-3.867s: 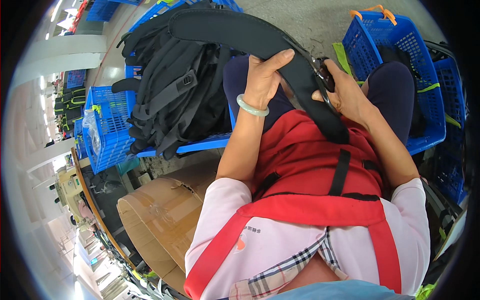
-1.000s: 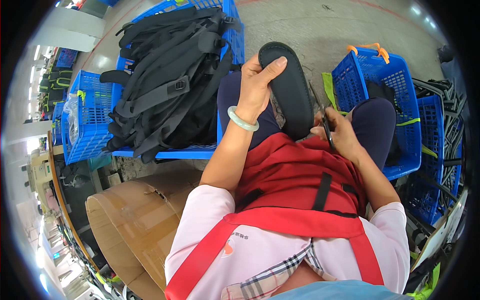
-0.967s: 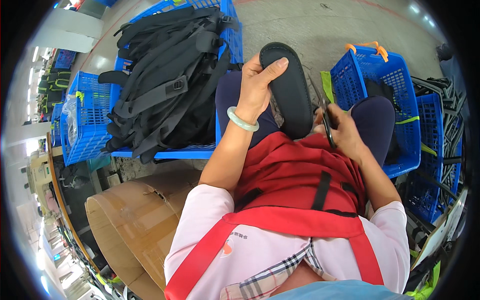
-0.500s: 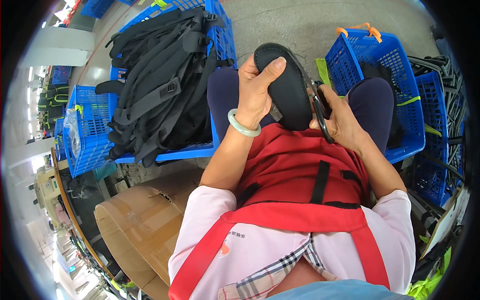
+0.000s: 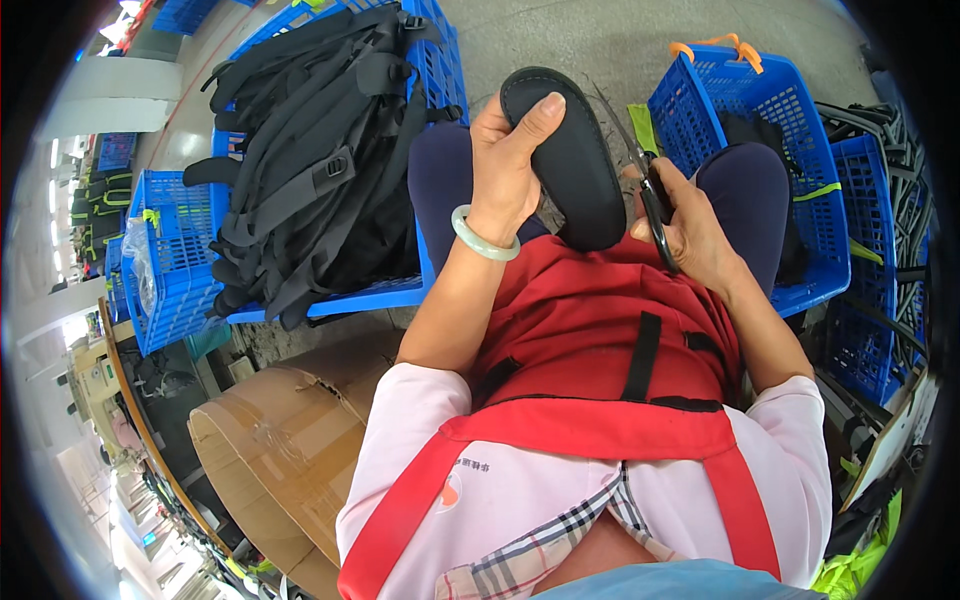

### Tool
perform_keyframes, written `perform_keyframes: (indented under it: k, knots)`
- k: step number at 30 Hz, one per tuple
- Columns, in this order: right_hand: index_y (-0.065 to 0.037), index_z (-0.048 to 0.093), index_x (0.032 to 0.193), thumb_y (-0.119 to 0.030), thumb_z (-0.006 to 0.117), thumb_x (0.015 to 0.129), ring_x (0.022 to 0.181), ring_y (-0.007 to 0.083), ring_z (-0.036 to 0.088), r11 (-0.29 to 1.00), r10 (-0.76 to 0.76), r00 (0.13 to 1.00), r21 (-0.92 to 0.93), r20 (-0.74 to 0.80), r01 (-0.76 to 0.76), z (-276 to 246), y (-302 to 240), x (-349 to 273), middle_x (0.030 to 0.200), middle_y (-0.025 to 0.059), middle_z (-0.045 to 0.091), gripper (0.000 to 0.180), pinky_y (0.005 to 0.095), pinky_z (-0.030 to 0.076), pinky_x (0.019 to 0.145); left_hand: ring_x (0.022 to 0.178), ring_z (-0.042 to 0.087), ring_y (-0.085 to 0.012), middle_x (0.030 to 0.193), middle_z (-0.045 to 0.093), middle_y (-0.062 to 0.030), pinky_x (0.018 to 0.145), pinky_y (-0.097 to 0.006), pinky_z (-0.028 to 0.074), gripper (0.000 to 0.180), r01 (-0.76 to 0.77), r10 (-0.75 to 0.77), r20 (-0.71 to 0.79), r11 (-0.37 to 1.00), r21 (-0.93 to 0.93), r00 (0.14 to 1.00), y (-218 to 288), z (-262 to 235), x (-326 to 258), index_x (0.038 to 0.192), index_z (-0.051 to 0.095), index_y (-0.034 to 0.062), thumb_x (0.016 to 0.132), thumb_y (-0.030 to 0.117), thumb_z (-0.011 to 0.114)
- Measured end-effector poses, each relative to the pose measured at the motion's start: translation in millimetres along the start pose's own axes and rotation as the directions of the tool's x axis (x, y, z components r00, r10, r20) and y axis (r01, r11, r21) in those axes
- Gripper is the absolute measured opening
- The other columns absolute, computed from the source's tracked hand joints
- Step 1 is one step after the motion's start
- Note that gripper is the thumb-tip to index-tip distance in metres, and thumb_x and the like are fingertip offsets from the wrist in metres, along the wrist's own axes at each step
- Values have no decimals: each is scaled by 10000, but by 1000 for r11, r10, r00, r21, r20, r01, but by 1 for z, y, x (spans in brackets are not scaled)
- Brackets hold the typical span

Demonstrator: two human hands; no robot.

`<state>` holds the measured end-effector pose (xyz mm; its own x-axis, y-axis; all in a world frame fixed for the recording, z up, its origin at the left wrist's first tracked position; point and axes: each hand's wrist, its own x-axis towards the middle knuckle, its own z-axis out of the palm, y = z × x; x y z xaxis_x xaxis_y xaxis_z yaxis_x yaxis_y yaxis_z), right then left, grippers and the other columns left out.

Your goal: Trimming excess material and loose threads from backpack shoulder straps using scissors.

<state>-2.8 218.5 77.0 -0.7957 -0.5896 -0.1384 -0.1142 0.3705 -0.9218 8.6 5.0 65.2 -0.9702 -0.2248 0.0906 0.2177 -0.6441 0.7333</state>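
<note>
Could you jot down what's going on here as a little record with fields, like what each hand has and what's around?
Left hand: grips a black padded strap, thumb on its rounded end
Right hand: holds scissors, blades beside the strap's edge
Wrist: pale green bangle on the left wrist
Clothing: red apron over a pink shirt
Left side: blue crate piled with black straps
Right side: blue basket with orange handles
Below left: cardboard box

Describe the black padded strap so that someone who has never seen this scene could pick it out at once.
Start at the red apron on the person's lap. Just above it, the left hand grips the padded strap, a smooth black oval. Unlike the tangled black straps in the blue crate to the left, it is held up alone.
</note>
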Motion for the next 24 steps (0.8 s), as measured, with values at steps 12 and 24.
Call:
perform_keyframes:
  k: [12, 24]
  knots:
    - [12, 492, 932, -452, 765, 752, 685, 155, 403, 999, -41, 999, -1, 17, 41, 11, 10, 3, 702, 83, 443, 568, 308, 393, 623, 732, 638, -111, 850, 672, -36, 671, -249, 537, 92, 20, -20, 12, 1000, -9, 1000, -3, 3, -5, 942, 645, 37, 864, 73, 679]
    - [1, 519, 1069, -545, 741, 737, 727, 89, 424, 992, -31, 989, -114, 148, 48, -14, -2, -5, 783, -6, 452, 676, 240, 389, 646, 738, 627, -102, 854, 667, -35, 677, -242, 524, 115, 81, -82, 46, 997, 10, 996, -13, 6, -10, 962, 643, 26, 860, 61, 682]
